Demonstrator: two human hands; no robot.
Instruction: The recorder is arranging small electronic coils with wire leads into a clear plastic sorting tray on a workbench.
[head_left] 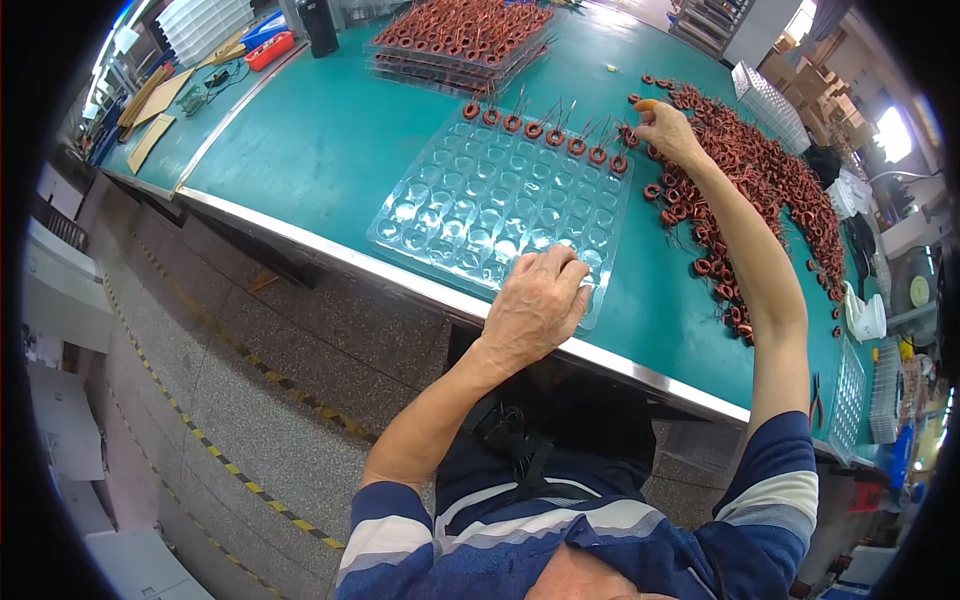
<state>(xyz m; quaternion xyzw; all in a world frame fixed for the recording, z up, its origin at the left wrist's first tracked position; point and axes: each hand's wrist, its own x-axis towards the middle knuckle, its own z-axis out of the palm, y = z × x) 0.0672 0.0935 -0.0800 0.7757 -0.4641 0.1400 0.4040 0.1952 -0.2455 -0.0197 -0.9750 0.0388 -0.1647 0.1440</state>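
A clear plastic tray (480, 205) with rows of round pockets lies in front of me on the green table. Along its far row sit several red-brown copper-wound ring coils (555, 137), their wire leads pointing away. My left hand (537, 303) rests over the near right part of the tray with its fingers curled under; whatever they hold, if anything, is hidden. Past the tray's far right corner, my right hand (668, 130) reaches to the edge of a large pile of the same coils (735, 150). Its thumb and forefinger are bent and apart, close beside loose coils.
Stacked trays full of coils (455, 45) stand at the back. A red bin (270, 50) and a black container (318, 27) are at the far left. Right of the pile are a white rack (770, 105), pliers (818, 402) and another clear tray (847, 400). The table's metal edge (420, 285) runs before me.
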